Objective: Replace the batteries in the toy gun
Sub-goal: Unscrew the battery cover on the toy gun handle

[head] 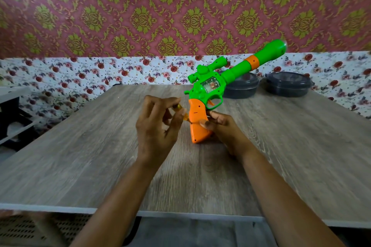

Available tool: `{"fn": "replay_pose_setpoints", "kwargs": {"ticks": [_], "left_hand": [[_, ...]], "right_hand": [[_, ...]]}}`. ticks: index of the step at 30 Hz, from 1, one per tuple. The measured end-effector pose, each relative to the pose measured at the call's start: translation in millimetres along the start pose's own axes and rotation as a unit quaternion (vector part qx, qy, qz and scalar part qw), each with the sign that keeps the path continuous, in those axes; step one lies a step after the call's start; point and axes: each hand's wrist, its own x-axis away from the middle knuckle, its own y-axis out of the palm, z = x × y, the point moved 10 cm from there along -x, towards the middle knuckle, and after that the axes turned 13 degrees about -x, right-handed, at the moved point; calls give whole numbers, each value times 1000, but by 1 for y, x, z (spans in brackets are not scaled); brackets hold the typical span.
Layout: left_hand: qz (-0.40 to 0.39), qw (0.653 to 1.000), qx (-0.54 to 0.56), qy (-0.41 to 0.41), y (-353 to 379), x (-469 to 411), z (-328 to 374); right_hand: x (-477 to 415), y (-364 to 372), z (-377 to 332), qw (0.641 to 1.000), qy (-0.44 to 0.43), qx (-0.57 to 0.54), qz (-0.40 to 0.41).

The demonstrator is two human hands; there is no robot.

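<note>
Orange-gripped plastic toy gun (pixel 207 87) held by right hand (pixel 222 128); left hand (pixel 156 126) pinches amber screwdriver (pixel 185 116)

Green toy gun (pixel 208 86) with orange handle stands upright, barrel angled upward.

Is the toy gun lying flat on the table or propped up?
Propped up: the toy gun stands on its orange grip, barrel angled upward, right hand holding it.

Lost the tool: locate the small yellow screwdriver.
Head view, centre: yellow screwdriver pinched in the left hand, tip at the orange plastic grip of the green toy gun.
</note>
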Motion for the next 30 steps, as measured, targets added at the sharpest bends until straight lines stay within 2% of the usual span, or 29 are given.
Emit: {"fn": "replay_pose_setpoints", "kwargs": {"ticks": [4,10,20,27,30], "left_hand": [[23,1000,10,-13,-5,0,-2],[13,998,36,-58,-5,1,-4],[9,997,-56,61,-4,-2,21],[33,999,13,-7,-9,-1,2],[17,999,37,-33,-6,0,-1]], "right_hand": [[-1,-1,-1,1000,-4,18,8],[1,3,-3,999,-3,35,0],[1,3,-3,999,2,37,2],[3,4,-4,999,3,50,5],[3,5,-5,999,1,44,3]]}}
